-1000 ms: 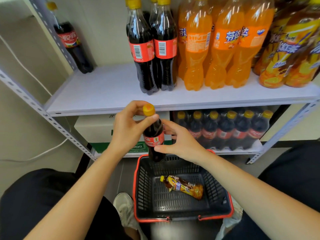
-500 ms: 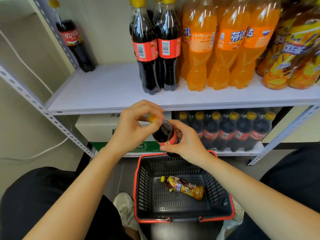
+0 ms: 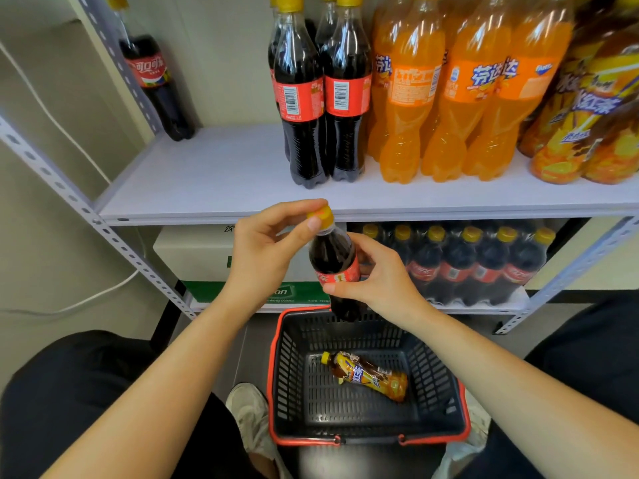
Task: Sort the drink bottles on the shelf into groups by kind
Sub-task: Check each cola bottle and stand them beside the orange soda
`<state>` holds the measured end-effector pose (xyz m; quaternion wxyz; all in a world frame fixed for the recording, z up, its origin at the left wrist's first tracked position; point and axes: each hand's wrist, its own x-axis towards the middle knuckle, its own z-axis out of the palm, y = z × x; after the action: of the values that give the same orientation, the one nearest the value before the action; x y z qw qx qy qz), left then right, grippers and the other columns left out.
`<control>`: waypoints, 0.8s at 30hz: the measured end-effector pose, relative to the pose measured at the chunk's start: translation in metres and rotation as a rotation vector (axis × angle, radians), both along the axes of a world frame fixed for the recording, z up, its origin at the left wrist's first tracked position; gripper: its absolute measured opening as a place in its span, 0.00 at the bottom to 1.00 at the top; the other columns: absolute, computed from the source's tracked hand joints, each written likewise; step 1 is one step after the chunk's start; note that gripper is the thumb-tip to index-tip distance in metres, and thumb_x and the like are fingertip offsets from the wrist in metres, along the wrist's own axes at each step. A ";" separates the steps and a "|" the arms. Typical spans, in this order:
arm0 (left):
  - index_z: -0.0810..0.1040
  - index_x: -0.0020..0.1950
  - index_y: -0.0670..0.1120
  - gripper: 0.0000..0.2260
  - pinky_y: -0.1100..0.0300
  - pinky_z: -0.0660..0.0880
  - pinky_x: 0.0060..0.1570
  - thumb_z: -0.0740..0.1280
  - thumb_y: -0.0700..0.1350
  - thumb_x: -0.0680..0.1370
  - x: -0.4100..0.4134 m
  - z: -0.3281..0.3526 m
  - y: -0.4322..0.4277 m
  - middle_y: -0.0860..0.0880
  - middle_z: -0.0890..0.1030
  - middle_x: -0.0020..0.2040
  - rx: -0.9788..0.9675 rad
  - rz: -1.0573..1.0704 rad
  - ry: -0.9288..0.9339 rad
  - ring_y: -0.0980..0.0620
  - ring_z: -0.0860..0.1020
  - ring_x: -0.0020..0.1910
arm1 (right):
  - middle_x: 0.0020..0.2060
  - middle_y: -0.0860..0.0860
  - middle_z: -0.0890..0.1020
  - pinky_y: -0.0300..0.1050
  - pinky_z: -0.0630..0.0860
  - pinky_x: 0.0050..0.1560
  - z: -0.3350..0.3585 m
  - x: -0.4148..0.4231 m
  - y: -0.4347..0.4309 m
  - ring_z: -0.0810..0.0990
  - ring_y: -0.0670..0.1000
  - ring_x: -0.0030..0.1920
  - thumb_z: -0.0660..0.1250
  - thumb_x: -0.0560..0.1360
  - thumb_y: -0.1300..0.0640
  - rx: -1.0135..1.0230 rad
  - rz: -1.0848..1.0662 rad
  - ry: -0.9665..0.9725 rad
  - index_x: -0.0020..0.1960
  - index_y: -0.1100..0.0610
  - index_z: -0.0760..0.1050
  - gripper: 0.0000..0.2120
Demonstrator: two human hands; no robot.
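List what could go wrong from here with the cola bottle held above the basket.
1. The left hand pinches only the cap and the right hand holds the label of the cola bottle; a slip would likely drop it into the basket, onto the tea bottle.
2. Set beside the standing cola bottles on the shelf, it may knock them into the orange soda bottles.

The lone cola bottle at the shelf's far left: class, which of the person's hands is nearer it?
Left. The left hand, pinching the cap of the held bottle, is below and right of the lone cola bottle; the right hand, gripping the held bottle's body, lies farther right.
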<state>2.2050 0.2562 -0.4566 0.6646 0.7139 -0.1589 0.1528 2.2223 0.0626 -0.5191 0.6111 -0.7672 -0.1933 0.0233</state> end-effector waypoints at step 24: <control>0.73 0.71 0.53 0.28 0.51 0.80 0.59 0.76 0.43 0.74 -0.006 -0.027 -0.015 0.45 0.84 0.61 0.225 -0.347 0.404 0.46 0.82 0.61 | 0.56 0.55 0.85 0.63 0.77 0.66 0.061 -0.001 -0.030 0.84 0.56 0.59 0.78 0.69 0.50 0.525 -0.183 0.163 0.65 0.56 0.76 0.26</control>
<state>2.1988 0.2407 -0.4835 0.6155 0.7614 -0.1591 -0.1270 2.2214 0.0326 -0.4584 0.8018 -0.5928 -0.0728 -0.0210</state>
